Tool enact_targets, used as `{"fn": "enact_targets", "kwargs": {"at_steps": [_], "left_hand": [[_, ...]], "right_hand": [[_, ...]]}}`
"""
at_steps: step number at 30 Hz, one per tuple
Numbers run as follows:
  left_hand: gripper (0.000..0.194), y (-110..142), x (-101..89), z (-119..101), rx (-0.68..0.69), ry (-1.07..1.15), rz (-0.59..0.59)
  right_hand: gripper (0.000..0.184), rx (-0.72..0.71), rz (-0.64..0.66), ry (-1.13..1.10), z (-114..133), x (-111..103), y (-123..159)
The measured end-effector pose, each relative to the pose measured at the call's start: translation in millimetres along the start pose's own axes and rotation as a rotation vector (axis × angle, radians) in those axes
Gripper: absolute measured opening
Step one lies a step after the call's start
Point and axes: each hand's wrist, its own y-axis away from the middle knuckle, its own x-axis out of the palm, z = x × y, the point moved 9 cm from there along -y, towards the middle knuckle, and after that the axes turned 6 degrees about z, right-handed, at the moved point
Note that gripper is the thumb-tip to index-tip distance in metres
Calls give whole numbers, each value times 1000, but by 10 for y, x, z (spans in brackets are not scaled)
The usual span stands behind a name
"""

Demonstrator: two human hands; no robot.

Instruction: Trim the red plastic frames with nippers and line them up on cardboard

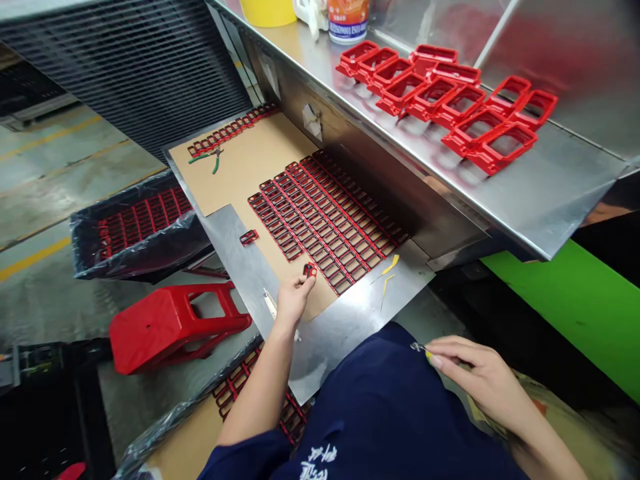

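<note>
A navy shirt (390, 413) fills the bottom, its white lettering cut off by the edge. The left hand (294, 297) pinches a small red-and-black frame (309, 269) between thumb and forefinger, closed on it and covering part of it. The frame is over brown cardboard (240, 173), just beside rows (333, 208) of slim, rounded-rectangular ones, whose far side sinks into shadow. The right hand (467, 363), before the shirt, is closed on a tool (419, 347); a metal tip shows, the grip hides the rest, and its kind cannot be told. Under the cardboard is a smooth grey metal table (340, 333). Glossy red housings (450, 119) stand on a shiny shelf (565, 187); a yellow bucket (267, 10) is cropped above
</note>
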Motion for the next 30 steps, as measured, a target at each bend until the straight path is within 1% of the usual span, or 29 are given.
{"fn": "enact_targets", "kwargs": {"at_steps": [2, 3, 5, 7, 9, 11, 13, 15, 17, 20, 23, 25, 27, 28, 30], "left_hand": [[43, 389, 293, -108, -3, 157, 141], [47, 591, 446, -173, -4, 237, 206], [57, 955, 730, -318, -3, 428, 338], [68, 1222, 946, -476, 17, 601, 476], [67, 1373, 1061, -596, 53, 650, 587], [63, 1444, 1105, -646, 79, 586, 667], [69, 1497, 1125, -671, 100, 550, 753], [77, 1554, 1125, -710, 149, 547, 825], [76, 1587, 1096, -747, 212, 533, 834], [69, 1601, 1022, -815, 342, 453, 773], [69, 1622, 928, -921, 499, 362, 696], [71, 1631, 874, -965, 557, 334, 654], [71, 1622, 850, -964, 552, 323, 627], [71, 1606, 851, -945, 524, 327, 617], [69, 1551, 884, -867, 408, 359, 601]], "right_hand": [[16, -103, -84, -77, 197, 7, -102], [14, -152, -86, -141, 293, 43, -158], [12, -224, -31, -307, 435, 157, -271], [14, -215, 46, -480, 454, 278, -365], [17, -132, 95, -624, 355, 379, -419], [20, -32, 101, -762, 204, 436, -430], [23, 54, 101, -902, 72, 475, -416], [25, 115, 114, -1026, -2, 509, -400], [28, 148, 131, -1087, -23, 532, -391], [32, 144, 137, -1076, -13, 525, -385], [29, 71, 152, -1007, 31, 447, -356], [24, -6, 156, -913, 73, 332, -313], [18, -93, 133, -761, 128, 173, -256], [16, -147, 117, -665, 175, 94, -225], [12, -289, 108, -445, 332, -3, -159]]}}
